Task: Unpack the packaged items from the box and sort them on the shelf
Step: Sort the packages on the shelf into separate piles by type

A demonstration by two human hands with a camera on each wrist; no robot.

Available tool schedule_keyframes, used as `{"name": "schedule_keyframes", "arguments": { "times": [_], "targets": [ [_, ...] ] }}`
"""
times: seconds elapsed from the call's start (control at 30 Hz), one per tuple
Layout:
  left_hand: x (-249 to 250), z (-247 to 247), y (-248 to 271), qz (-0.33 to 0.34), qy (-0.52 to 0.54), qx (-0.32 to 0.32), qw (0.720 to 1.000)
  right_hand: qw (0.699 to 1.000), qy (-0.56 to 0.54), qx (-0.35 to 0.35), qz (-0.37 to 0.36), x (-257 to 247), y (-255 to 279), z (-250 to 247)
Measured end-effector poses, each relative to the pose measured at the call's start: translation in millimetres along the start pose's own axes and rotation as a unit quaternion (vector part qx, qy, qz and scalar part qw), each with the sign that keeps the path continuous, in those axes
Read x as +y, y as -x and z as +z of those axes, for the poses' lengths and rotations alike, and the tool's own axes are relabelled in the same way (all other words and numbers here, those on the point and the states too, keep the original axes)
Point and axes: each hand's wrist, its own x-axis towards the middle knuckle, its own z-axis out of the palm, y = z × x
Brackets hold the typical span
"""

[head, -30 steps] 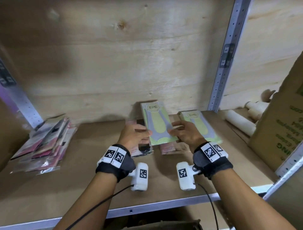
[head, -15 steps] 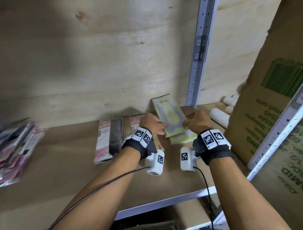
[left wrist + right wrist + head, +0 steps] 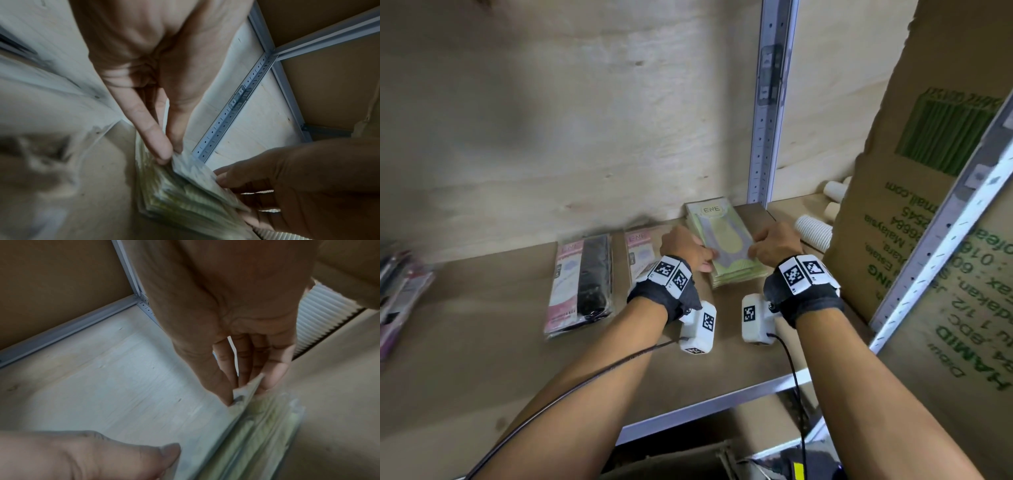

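Note:
A stack of green packets [image 3: 726,240] lies on the wooden shelf [image 3: 500,359], close to the back wall beside the metal upright. My left hand [image 3: 705,262] pinches the left edge of the top green packet [image 3: 191,168] between thumb and finger. On the other side, my right hand [image 3: 755,246] pinches the packet's right edge [image 3: 249,386]. The top packet rests on the rest of the stack [image 3: 259,431]. Two pink and black packets [image 3: 582,284] [image 3: 638,245] lie flat to the left of the stack.
A large cardboard box [image 3: 928,212] stands on the shelf at the right. White ribbed rolls [image 3: 813,233] lie between it and the stack. A pile of pink packets [image 3: 400,294] sits far left. The grey upright [image 3: 767,120] rises behind the stack.
Both hands moved right and back with the green packet, and it now lies on the green stack. The view swung right, so the box looms larger.

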Motion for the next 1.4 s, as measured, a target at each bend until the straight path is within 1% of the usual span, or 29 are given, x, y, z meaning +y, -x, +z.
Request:
{"name": "schedule_keyframes", "arguments": {
  "times": [0.13, 0.3, 0.4, 0.5, 0.6, 0.77, 0.87, 0.97, 1.1, 1.17, 1.27, 1.4],
  "targets": [
    [1.2, -0.8, 1.1, 0.008, -0.028, 0.022, 0.999, 1.000, 0.008, -0.007, 0.008, -2.0, 2.6, 1.0],
    [1.8, -2.5, 1.5, -0.010, -0.058, 0.022, 0.998, 1.000, 0.015, -0.007, 0.018, -5.2, 6.3, 2.4],
    [-1.1, -2.1, 2.3, -0.018, -0.056, 0.021, 0.998, 1.000, 0.015, -0.011, 0.022, -3.7, 6.9, 2.8],
    [-3.0, -0.6, 1.3, -0.003, -0.058, 0.031, 0.998, 0.999, 0.012, -0.018, 0.027, -2.7, 6.4, 3.1],
    [-3.6, 0.3, 0.9, -0.016, -0.054, 0.030, 0.998, 0.999, 0.017, -0.018, 0.024, -2.5, 6.3, 3.1],
    [-5.3, 0.3, -0.8, -0.016, -0.073, 0.029, 0.997, 0.999, 0.028, -0.019, 0.025, -0.9, 4.9, 4.3],
    [-4.1, -1.4, -0.1, -0.011, -0.077, 0.024, 0.997, 0.999, 0.031, -0.025, 0.027, -0.4, 3.1, 4.9],
    [-3.1, -8.3, 3.7, 0.013, -0.095, 0.047, 0.994, 0.999, 0.020, -0.012, 0.028, -3.3, 3.5, 5.4],
    [-7.2, -42.6, 20.4, 0.078, -0.109, 0.097, 0.986, 0.999, 0.001, 0.033, -0.018, -19.1, 8.6, 6.1],
    [-14.2, -69.3, 34.9, 0.106, -0.098, 0.122, 0.982, 0.998, -0.036, 0.031, -0.052, -33.8, 14.8, 8.9],
    [-29.9, -114.8, 62.8, 0.136, -0.056, 0.146, 0.978, 0.990, -0.102, -0.015, -0.098, -61.3, 33.6, 21.0],
    [-54.2, -184.3, 99.2, 0.137, -0.009, 0.202, 0.970, 0.973, -0.151, -0.102, -0.140, -102.6, 74.7, 52.0]
  ]
}}
